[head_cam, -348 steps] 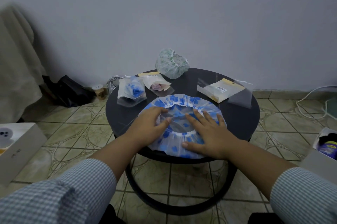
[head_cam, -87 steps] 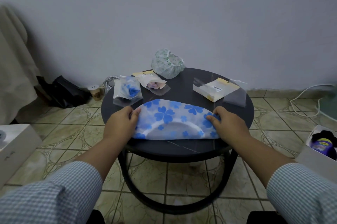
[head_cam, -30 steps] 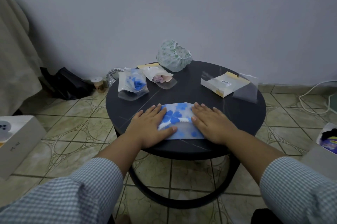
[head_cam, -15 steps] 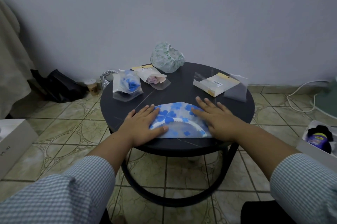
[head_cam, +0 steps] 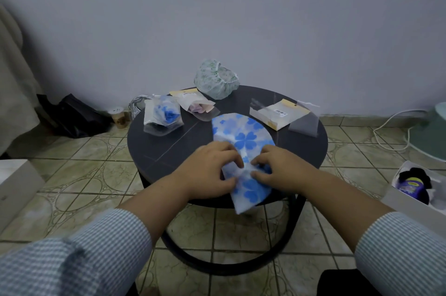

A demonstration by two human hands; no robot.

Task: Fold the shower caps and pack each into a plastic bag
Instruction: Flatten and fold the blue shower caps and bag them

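A folded blue-flowered shower cap (head_cam: 243, 136) lies lengthwise on the round black table (head_cam: 169, 148), its near end hanging over the front edge. My left hand (head_cam: 207, 170) and my right hand (head_cam: 277, 168) pinch the cap at its middle, fingers curled into the plastic. A crumpled green-patterned shower cap (head_cam: 216, 78) sits at the table's far edge. Two packed bags lie at the back left: one with a blue cap (head_cam: 164, 114), one with a pink cap (head_cam: 198, 105). A stack of empty plastic bags (head_cam: 277, 114) rests at the back right.
A loose clear bag (head_cam: 304, 122) lies beside the stack. On the tiled floor are a white box (head_cam: 14, 187) at left, a box with a dark jar (head_cam: 415, 187) at right, a black bag (head_cam: 72, 114) and a white cable (head_cam: 391, 126) by the wall.
The cap has turned from lying crosswise to pointing away from me. Both hands went from pressing flat on it to pinching its middle, close together.
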